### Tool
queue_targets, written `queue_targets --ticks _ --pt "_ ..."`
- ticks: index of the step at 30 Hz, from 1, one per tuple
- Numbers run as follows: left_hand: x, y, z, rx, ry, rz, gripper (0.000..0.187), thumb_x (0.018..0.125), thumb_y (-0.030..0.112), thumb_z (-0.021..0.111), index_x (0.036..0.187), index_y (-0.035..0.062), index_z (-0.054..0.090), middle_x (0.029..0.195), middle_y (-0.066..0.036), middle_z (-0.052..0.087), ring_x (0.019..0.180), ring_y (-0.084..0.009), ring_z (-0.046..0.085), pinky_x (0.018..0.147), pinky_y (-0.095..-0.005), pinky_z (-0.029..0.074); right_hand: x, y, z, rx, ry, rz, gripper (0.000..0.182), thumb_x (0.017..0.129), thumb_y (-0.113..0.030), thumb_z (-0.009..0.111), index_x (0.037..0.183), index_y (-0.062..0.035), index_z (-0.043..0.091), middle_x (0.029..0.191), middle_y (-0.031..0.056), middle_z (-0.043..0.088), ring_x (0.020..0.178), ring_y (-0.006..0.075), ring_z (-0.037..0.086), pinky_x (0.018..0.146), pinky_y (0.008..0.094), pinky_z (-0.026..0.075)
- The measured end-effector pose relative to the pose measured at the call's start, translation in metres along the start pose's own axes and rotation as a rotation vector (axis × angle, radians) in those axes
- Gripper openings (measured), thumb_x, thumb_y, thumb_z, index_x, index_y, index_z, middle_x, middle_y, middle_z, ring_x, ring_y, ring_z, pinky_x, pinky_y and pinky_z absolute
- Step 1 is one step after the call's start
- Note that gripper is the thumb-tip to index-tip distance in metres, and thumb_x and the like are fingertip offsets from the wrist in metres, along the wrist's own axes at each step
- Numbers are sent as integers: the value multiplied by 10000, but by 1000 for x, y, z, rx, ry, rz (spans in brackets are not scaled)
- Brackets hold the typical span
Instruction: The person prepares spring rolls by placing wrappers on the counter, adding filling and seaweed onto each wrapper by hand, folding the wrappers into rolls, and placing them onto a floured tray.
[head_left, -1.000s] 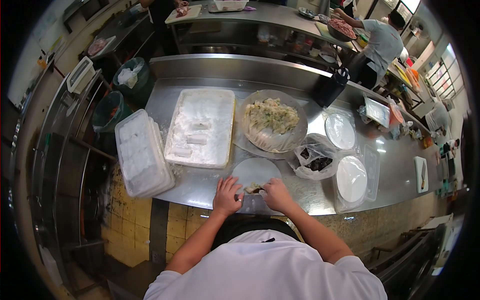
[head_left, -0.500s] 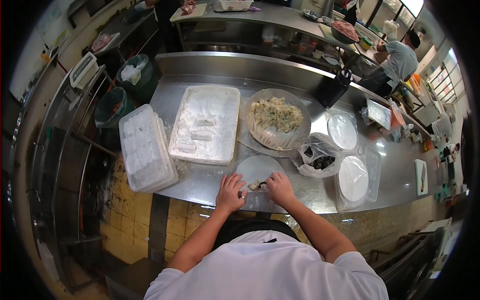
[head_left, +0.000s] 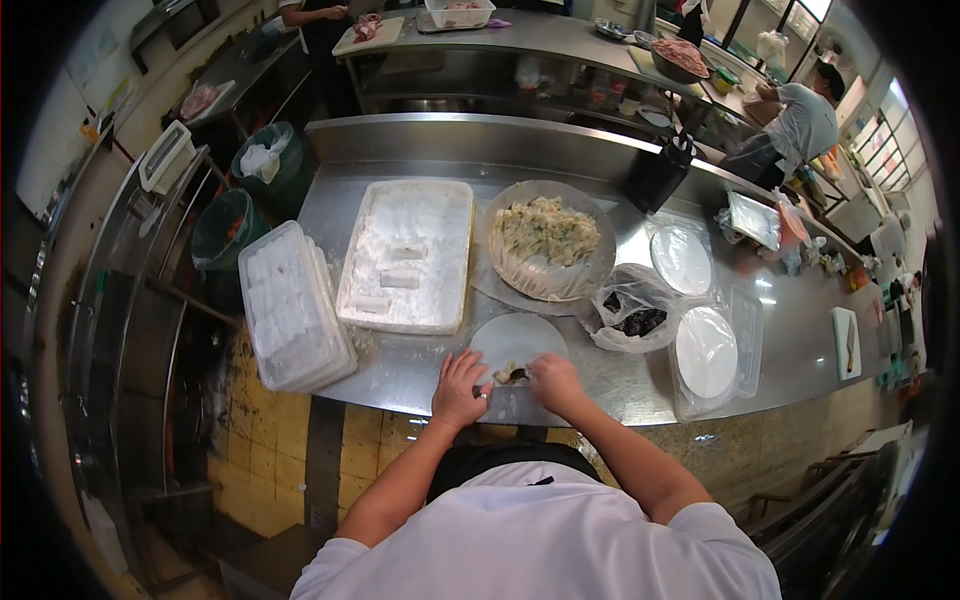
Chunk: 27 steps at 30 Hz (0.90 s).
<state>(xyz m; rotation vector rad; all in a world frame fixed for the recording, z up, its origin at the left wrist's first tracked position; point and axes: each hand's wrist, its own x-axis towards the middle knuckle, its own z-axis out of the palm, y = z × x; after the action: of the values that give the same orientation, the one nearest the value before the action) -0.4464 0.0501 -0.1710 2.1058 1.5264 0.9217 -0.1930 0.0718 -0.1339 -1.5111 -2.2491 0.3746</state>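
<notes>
A thin, round white wrapper sheet (head_left: 519, 340) lies on the steel counter in front of me. On its near part sits a small heap of pale filling (head_left: 511, 374) with a dark piece in it. My left hand (head_left: 461, 391) lies with its fingers stretched out over the wrapper's left edge, just left of the filling; a ring shows on one finger. At the filling's right end is my right hand (head_left: 556, 384), its fingers bent and closed together. Whatever its fingertips may pinch is hidden.
Beyond the wrapper stand a floury white tray (head_left: 405, 225) with several white rolls and a large bowl of filling (head_left: 548, 240). To the right are a bag of dark pieces (head_left: 636, 318) and round wrapper stacks (head_left: 706, 352). Stacked plastic boxes (head_left: 292, 300) overhang the counter's left edge.
My right hand has closed its fingers and shifted slightly downward, so more of the filling shows. My left hand stays in place. The view has tilted a little.
</notes>
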Motion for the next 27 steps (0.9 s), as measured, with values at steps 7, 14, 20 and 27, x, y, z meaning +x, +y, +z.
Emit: queue_targets --ticks 7,14,20,27 --pt "33 12 5 121 -4 -371 439 904 269 817 1285 92 689 1337 -207 667 1269 -447 576 1113 -541 448 -11 32 -16 188 -29 654 314 840 -236 840 1013 14 760 849 211 764 819 412 753 760 516 583" --pt "47 19 -7 52 -140 -492 253 915 282 813 986 48 749 1097 -211 742 1102 -442 673 967 -512 527 -23 43 18 766 140 864 270 911 -203 845 968 50 770 812 94 753 749 197 703 639 375 540" --pt "22 44 -29 -120 -242 -694 330 947 339 794 1016 20 746 970 -207 787 937 -426 755 834 -512 582 -43 26 13 749 -156 864 230 939 -174 825 922 48 765 807 46 735 705 161 646 630 356 519" --pt "-7 29 0 -344 -162 -675 239 930 264 816 945 32 757 936 -177 767 870 -407 738 810 -494 577 -35 -16 -5 393 24 675 230 856 -192 816 943 11 752 867 236 759 809 392 757 752 477 585"
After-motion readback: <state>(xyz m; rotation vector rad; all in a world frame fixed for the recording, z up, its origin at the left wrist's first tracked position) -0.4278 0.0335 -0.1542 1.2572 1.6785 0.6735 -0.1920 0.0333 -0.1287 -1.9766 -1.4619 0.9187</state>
